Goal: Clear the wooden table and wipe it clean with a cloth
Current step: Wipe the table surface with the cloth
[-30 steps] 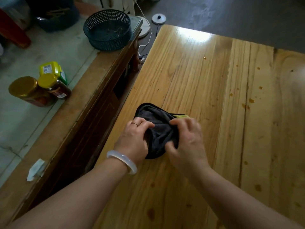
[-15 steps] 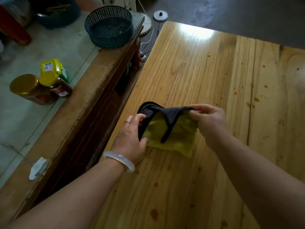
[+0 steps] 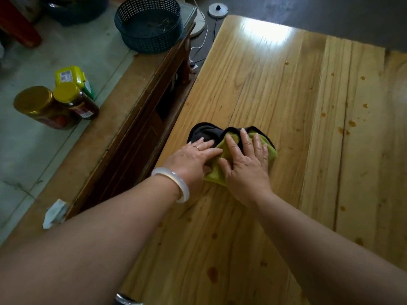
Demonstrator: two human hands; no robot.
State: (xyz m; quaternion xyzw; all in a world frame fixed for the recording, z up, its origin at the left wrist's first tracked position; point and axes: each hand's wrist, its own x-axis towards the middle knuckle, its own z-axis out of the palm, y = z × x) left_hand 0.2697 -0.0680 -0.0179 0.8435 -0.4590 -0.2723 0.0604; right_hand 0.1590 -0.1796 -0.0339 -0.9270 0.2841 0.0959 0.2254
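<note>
Pressing flat, both hands cover the cloth (image 3: 272, 153) on the table (image 3: 286, 89); left hand (image 3: 191, 160) and right hand (image 3: 246, 166) touch. Fingers lie straight and slightly spread; brown spots (image 3: 351, 123) dot the wood.

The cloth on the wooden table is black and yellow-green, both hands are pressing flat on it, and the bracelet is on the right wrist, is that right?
Not quite. The head view shows the pale bracelet on the left wrist, not the right. The rest holds: the cloth on the wooden table is black and yellow-green, and the left hand and right hand both press flat on it.
</note>
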